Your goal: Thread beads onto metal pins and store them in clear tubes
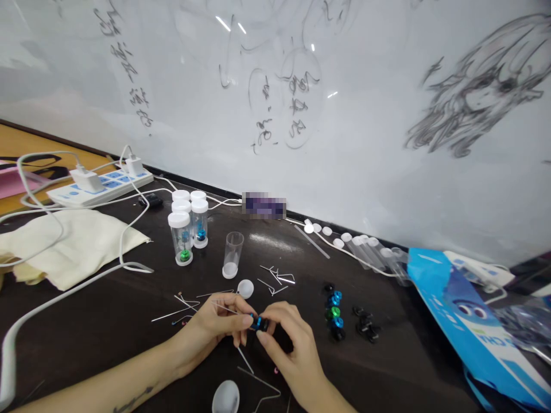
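Observation:
Pinched between my two hands is a small blue and black piece [259, 323], partly hidden by the fingertips. My left hand [224, 318] closes on its left side, and a thin metal rod [245, 360] sticks out below these fingers. From the right, my right hand [295, 338] grips the same piece between thumb and fingers. A white cap [245, 288] lies just beyond the hands, and a clear tube with a white base [233, 256] stands behind it. Bent metal wires [275, 280] are scattered nearby. Another white cap [226, 397] sits at the front.
Capped tubes with coloured parts inside [180, 238] stand at the back left. To the right lie blue, green and black round pieces [333, 312] and black parts [365, 324]. A power strip [103, 184], a cream cloth [77, 244] and a blue bag [465, 327] flank the area.

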